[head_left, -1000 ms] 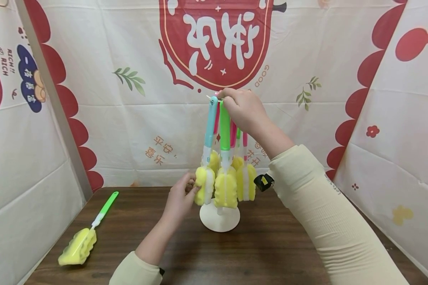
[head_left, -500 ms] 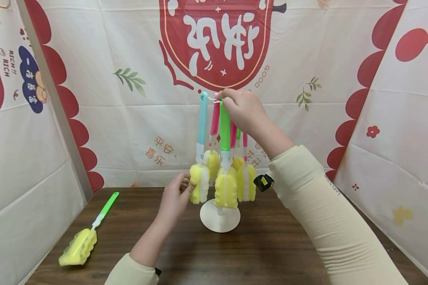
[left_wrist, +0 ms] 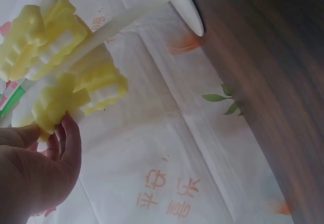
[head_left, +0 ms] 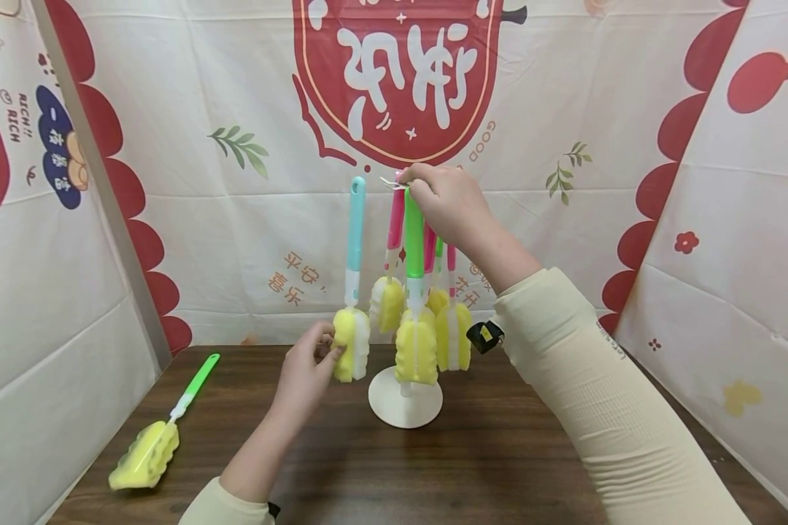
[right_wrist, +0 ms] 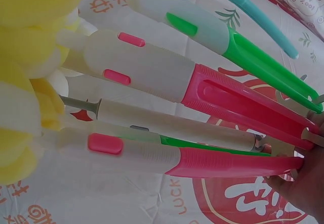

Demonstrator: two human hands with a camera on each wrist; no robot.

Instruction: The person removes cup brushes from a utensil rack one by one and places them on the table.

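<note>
Sponge brush with a blue handle (head_left: pixel 354 240) is pinched at its soft yellow head by the left hand (head_left: pixel 302 375), left of the rack (head_left: pixel 403 405). Right hand (head_left: pixel 446 200) grips the rack top, apparently. Light; better held by the stiff handle.

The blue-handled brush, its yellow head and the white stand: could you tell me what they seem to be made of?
Blue-handled brush: its handle looks like smooth moulded plastic with a slight sheen.
Yellow head: probably soft sponge foam, matt and ridged, held by the left hand.
White stand: looks like matt plastic, though it could be painted.
</note>
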